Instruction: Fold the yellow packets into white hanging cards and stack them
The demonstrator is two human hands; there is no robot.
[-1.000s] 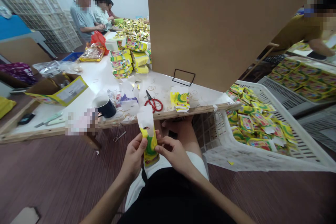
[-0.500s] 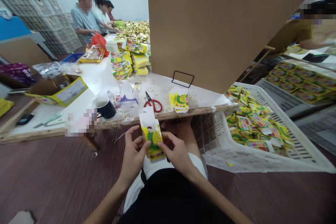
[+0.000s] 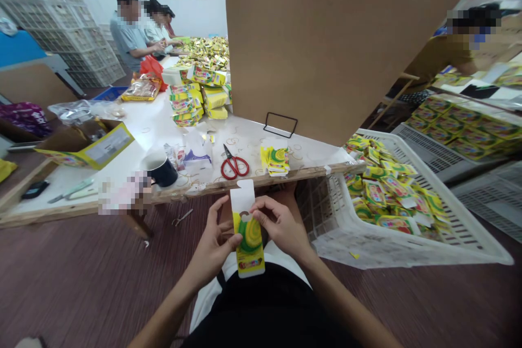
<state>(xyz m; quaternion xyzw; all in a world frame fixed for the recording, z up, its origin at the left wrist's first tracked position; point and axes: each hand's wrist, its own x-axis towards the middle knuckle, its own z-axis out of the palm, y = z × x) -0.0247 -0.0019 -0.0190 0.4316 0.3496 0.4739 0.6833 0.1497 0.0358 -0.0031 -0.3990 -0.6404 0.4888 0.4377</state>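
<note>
Over my lap I hold a flat yellow and green printed carton (image 3: 249,239) with a white flap at its top end. My left hand (image 3: 216,236) grips its left edge, thumb on the front and fingers behind. At the upper right, by the round cut-out, my right hand (image 3: 281,223) pinches the carton between thumb and fingers. Beyond it, on the table edge, lies a small stack of similar yellow cartons (image 3: 275,160). Red-handled scissors (image 3: 234,166) rest left of that stack.
A white plastic crate (image 3: 460,244) full of packed cartons stands at my right. A big cardboard sheet (image 3: 318,54) rises over the table (image 3: 204,187). A dark mug (image 3: 163,170) and an open box (image 3: 93,147) sit left. Co-workers (image 3: 130,38) stand behind.
The carton has moved lower and slightly right, and more of its front shows. My right hand has shifted up from its lower right side to near the cut-out.
</note>
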